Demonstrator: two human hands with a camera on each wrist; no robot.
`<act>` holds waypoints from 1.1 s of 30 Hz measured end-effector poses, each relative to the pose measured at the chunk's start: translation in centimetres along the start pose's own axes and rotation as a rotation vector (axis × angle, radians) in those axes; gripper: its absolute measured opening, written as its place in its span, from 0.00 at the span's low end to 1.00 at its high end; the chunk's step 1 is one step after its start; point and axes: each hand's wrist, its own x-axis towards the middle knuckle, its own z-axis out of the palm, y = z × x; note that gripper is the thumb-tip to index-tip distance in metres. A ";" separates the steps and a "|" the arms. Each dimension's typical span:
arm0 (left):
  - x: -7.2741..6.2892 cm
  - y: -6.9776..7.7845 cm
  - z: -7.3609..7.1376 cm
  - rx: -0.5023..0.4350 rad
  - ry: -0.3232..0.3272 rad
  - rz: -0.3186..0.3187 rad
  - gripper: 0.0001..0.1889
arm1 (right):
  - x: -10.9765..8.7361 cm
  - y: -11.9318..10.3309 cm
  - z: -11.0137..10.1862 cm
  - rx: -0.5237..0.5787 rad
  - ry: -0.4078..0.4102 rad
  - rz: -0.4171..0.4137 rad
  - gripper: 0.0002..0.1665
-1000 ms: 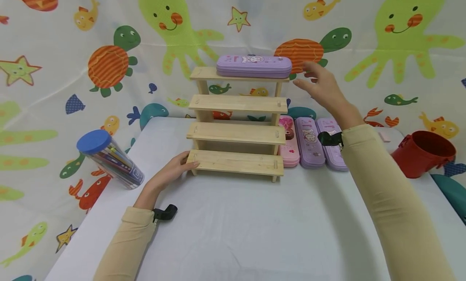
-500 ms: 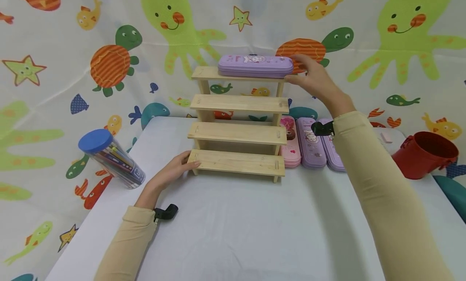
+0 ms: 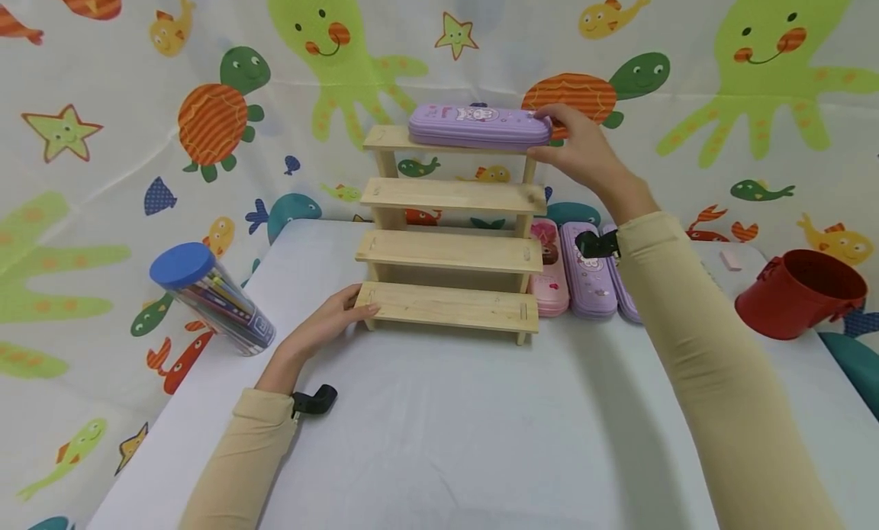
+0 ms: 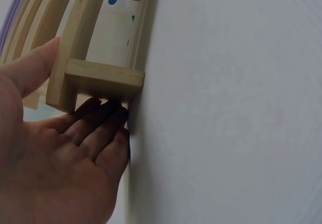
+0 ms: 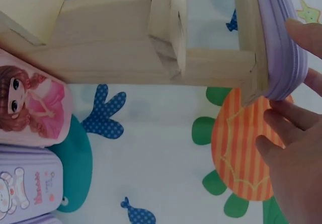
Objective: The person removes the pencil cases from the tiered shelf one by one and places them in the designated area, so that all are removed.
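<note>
A purple pencil case (image 3: 474, 126) with a cartoon print lies on the top step of a four-tier wooden display stand (image 3: 449, 252). My right hand (image 3: 584, 152) pinches the case's right end, thumb low at the front and fingers over the top. In the right wrist view, the thumb and fingers of that hand (image 5: 297, 128) touch the end of the purple case (image 5: 284, 48). My left hand (image 3: 326, 316) holds the left end of the stand's lowest step, thumb on top. Its fingers (image 4: 95, 128) curl by the step's end support (image 4: 103, 78) in the left wrist view.
Beside the stand's right side lie a pink pencil case (image 3: 549, 278) and two purple ones (image 3: 590, 282), one partly hidden by my right arm. A red bucket (image 3: 800, 293) stands far right near a small pink block (image 3: 730, 261). A blue-lidded tube of pens (image 3: 213, 297) stands left.
My right hand has come leftward from beside the stand onto the purple case's right end. The case has shifted slightly left on the top step. My left hand has stayed on the lowest step.
</note>
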 end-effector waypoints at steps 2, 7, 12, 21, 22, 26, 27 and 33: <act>0.0 0.0 0.0 -0.004 0.003 -0.001 0.45 | 0.1 -0.3 0.1 0.002 0.002 0.006 0.38; 0.0 0.0 0.1 -0.015 0.002 -0.006 0.46 | 0.1 -0.8 0.4 0.001 0.009 0.029 0.36; -0.2 0.0 0.0 -0.010 0.005 -0.010 0.45 | 0.0 -1.2 0.5 0.012 0.026 0.007 0.32; 0.0 -0.2 0.1 0.002 0.002 -0.015 0.46 | -0.3 -1.5 0.5 0.004 -0.006 0.025 0.31; 0.1 -0.2 0.2 0.002 0.003 -0.018 0.46 | -0.3 -1.4 0.5 0.001 -0.004 0.024 0.30; 0.1 -0.2 0.2 0.003 0.002 -0.016 0.46 | -0.8 -1.5 0.4 -0.013 0.009 -0.001 0.30; 0.1 -0.2 0.2 0.001 0.005 -0.016 0.46 | -1.0 -1.6 0.3 -0.021 0.012 -0.007 0.30; -0.1 0.0 0.0 0.005 0.002 0.005 0.44 | -2.2 -1.7 -0.2 -0.062 0.053 -0.043 0.28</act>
